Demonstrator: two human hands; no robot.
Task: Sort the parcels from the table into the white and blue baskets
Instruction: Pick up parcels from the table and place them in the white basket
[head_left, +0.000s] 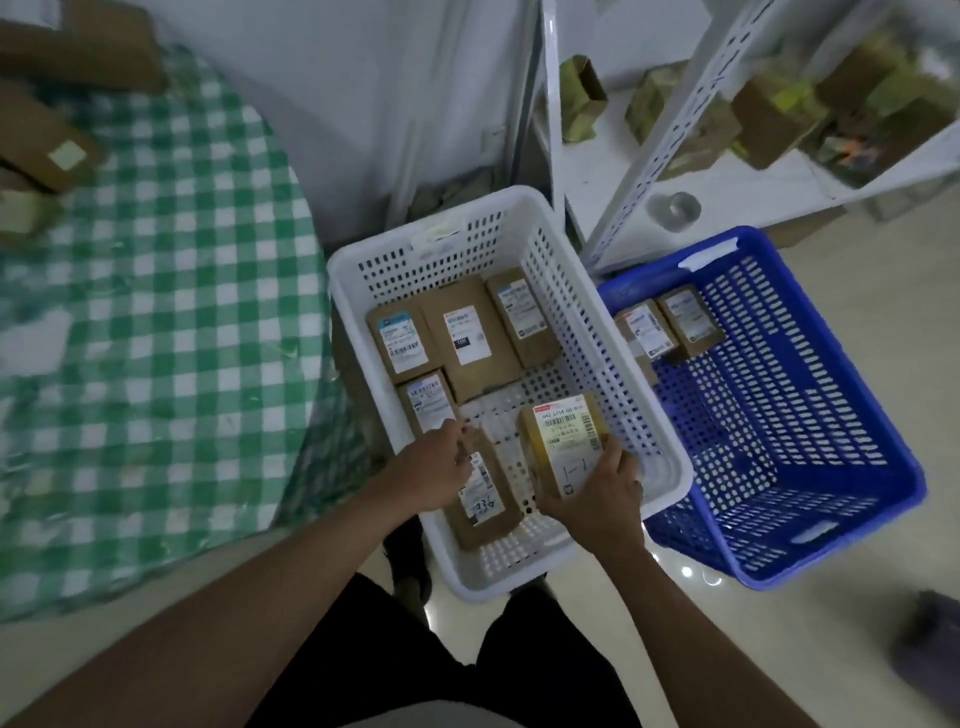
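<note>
A white basket (644, 415) stands on the floor with several labelled brown parcels lying flat inside. My right hand (602, 499) grips a yellow-brown parcel (563, 441) with a barcode label, held inside the basket near its front right. My left hand (431, 467) rests on the near left edge of a brown parcel (483, 493) lying in the basket, fingers loosely curled at its top corner. To the right sits the blue basket (841, 415) with two parcels (670, 327) at its far left corner. More brown parcels (47, 145) lie on the table at the far left.
The table with a green checked cloth (156, 312) fills the left. A white metal shelf (675, 135) with boxes and a tape roll stands behind the baskets. A dark object (930, 644) lies on the pale floor at the right.
</note>
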